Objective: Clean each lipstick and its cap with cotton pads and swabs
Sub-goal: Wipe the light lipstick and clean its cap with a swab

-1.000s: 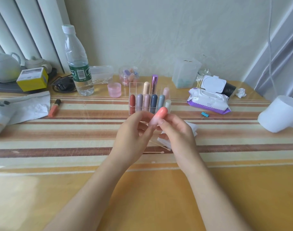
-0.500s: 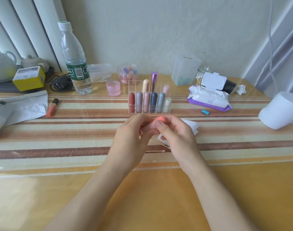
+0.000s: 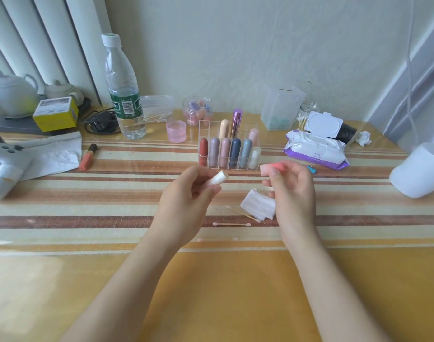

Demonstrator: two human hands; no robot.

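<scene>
Lipstick (image 3: 218,179) is in our left hand (image 3: 183,203), fingers curled round it; our right hand (image 3: 293,193) pinches its cap (image 3: 270,168).

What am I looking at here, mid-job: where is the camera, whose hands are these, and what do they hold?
No machine here: these are a person's two bare hands, filmed by one wide-angle camera worn on the head, looking forward and down. The left hand grips a whitish lipstick tube; the right hand pinches a coral-pink cap, apart from the tube. On the striped table, near the hands, lie cotton pads and cotton swabs. Behind them stands a clear rack of lipsticks, with a wet-wipes pack to its right and a water bottle to its left.
</scene>
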